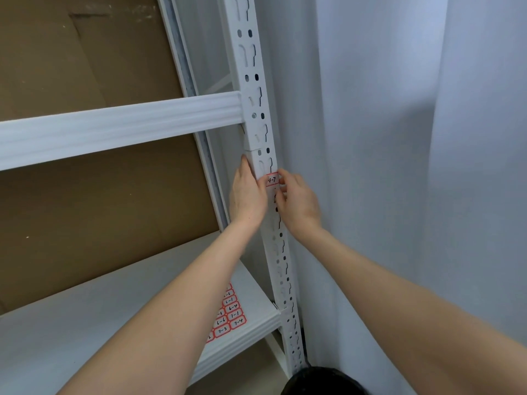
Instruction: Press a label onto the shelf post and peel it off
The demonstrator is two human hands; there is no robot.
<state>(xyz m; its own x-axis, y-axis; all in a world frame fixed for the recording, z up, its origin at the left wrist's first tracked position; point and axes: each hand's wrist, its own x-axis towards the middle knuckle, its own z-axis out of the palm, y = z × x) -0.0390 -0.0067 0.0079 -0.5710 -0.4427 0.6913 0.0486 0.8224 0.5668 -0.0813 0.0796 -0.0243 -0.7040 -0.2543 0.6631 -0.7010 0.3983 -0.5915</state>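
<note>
A small white sticker with a red border and handwritten "4-7" lies on the front of the white slotted upright post of a metal rack. My left hand rests along the post's left edge, its fingertips touching the sticker's left end. My right hand is on the post's right side, its fingers curled and touching the sticker's right end. A sheet of similar red-bordered numbered stickers lies on the lower shelf, partly hidden under my left forearm.
A white crossbeam joins the post above my hands. Brown cardboard backs the rack. A pale curtain hangs right of the post. A dark round object sits at the bottom edge by the post's foot.
</note>
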